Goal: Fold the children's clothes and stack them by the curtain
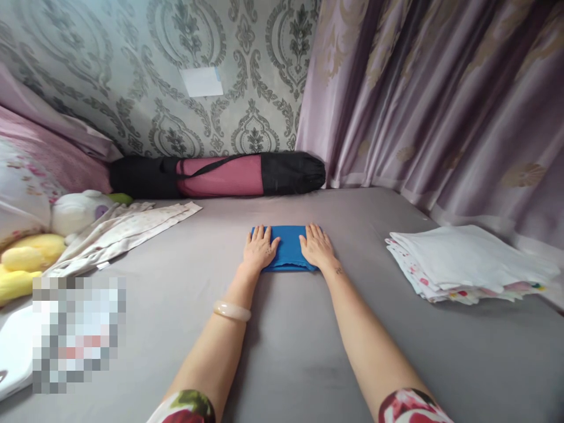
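A small folded blue cloth lies flat on the grey bed sheet in the middle of the view. My left hand rests palm down on its left end, fingers stretched out. My right hand presses flat on its right end, fingers also spread. Neither hand grips anything. A pale bangle sits on my left wrist.
A stack of folded white and patterned cloths lies at the right. A pale floral cloth and soft toys lie at the left. A rolled pink mat in a black bag rests along the wall. Curtains hang at the right.
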### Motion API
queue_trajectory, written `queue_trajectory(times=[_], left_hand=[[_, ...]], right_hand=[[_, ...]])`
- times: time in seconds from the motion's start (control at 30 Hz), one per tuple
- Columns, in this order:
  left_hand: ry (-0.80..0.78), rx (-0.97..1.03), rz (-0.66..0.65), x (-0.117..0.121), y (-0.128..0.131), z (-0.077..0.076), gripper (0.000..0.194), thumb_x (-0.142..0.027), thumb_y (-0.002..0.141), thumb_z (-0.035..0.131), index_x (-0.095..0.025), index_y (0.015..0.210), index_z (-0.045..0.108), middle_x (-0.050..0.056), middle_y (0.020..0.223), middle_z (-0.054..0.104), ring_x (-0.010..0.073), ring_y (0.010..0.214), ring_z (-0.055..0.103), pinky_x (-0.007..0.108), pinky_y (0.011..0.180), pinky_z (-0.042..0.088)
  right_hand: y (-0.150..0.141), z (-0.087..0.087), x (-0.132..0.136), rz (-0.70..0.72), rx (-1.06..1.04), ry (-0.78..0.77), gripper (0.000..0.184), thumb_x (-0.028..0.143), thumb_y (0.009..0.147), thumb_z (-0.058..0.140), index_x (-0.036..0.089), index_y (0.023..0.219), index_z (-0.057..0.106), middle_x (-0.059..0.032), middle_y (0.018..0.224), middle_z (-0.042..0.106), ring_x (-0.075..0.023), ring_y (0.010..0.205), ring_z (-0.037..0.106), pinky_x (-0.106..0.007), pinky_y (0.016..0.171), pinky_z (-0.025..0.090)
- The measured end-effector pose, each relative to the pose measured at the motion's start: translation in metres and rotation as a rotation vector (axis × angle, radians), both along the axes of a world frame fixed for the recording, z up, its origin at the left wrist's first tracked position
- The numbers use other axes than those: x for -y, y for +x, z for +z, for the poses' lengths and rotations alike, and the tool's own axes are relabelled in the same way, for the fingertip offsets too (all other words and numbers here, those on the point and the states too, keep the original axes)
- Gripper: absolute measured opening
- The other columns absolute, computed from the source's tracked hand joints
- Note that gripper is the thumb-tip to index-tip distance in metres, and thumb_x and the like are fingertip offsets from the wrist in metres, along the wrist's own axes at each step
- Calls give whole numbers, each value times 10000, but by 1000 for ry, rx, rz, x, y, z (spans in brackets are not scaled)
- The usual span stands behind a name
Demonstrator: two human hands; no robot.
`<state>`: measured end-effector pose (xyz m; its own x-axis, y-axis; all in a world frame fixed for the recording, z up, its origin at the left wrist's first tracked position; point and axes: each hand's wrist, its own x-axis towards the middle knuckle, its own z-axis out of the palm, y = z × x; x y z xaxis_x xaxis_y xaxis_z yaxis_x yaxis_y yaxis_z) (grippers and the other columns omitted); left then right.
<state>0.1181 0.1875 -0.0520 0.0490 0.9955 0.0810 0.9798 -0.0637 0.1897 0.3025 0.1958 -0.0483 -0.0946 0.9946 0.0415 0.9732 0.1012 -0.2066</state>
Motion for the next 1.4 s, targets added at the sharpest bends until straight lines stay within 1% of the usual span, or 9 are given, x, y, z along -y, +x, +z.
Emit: queue_trajectory(times=[0.2, 0.33, 0.57, 0.77, 0.9, 0.97, 1.07, 1.2, 1.4], left_hand=[[77, -30, 38, 4, 8, 9, 618, -474, 984, 247, -104, 1458, 391, 182, 1522, 364, 306, 1434, 282, 528, 1172, 156], [164, -65, 25, 10, 22, 9, 624, -466, 988, 228, -87, 1452, 400, 186, 1517, 370, 297, 1439, 273, 503, 1179, 154], [97, -93, -34, 15, 31, -3, 647, -473, 986, 221, -73, 1477, 356, 193, 1542, 317, 310, 1445, 252, 499, 1174, 166], [52, -32, -33, 13, 31, 3, 634, -465, 979, 265, -74, 1470, 355, 197, 1549, 300, 314, 1449, 237, 523, 1167, 171], [10, 176, -29, 2, 20, 17, 519, -378, 979, 284, -111, 1386, 462, 172, 1460, 462, 280, 1387, 374, 526, 1153, 213], [19, 304, 20, -4, 9, 23, 477, -326, 978, 272, -129, 1356, 487, 157, 1405, 530, 250, 1334, 454, 503, 1153, 231], [43, 425, 121, -10, -9, 30, 455, -291, 967, 291, -145, 1347, 495, 154, 1392, 544, 235, 1304, 493, 447, 1138, 283], [25, 526, 200, -11, -27, 32, 449, -260, 949, 334, -135, 1347, 498, 153, 1368, 565, 231, 1283, 519, 384, 1092, 356], [42, 649, 269, -16, -47, 32, 446, -224, 941, 338, -118, 1335, 516, 156, 1346, 584, 240, 1280, 524, 357, 1056, 403]], right_hand=[[-5, 9, 2, 7, -9, 104, 583, 361, 1008, 188, 59, 1480, 349, -148, 1554, 307, -263, 1446, 238, -474, 1182, 102], [-17, 11, 6, 55, -22, 196, 569, 342, 1006, 187, 66, 1472, 363, -139, 1564, 287, -246, 1456, 208, -465, 1181, 107], [-27, -6, 10, 61, 32, 131, 572, 347, 998, 230, 54, 1472, 361, -151, 1546, 322, -257, 1446, 237, -461, 1178, 126], [-26, -5, 10, 59, 64, 107, 574, 345, 1001, 217, 55, 1482, 339, -148, 1556, 302, -252, 1450, 224, -458, 1179, 112], [-32, 4, 10, 65, 58, 74, 573, 328, 995, 219, 51, 1484, 335, -151, 1564, 280, -257, 1454, 210, -466, 1179, 104], [-40, 10, 9, 77, 41, 59, 578, 331, 993, 218, 51, 1487, 328, -148, 1568, 271, -253, 1460, 192, -462, 1181, 100], [-56, 14, 5, 109, 4, 36, 603, 373, 996, 199, 53, 1497, 305, -142, 1581, 237, -248, 1469, 158, -457, 1182, 106], [-70, 7, 4, 94, -6, -1, 621, 396, 1000, 166, 54, 1505, 282, -135, 1585, 225, -230, 1471, 149, -461, 1184, 88], [-70, -3, 6, 92, 29, -13, 614, 398, 1001, 181, 66, 1509, 275, -132, 1588, 220, -218, 1473, 142, -459, 1186, 69]])
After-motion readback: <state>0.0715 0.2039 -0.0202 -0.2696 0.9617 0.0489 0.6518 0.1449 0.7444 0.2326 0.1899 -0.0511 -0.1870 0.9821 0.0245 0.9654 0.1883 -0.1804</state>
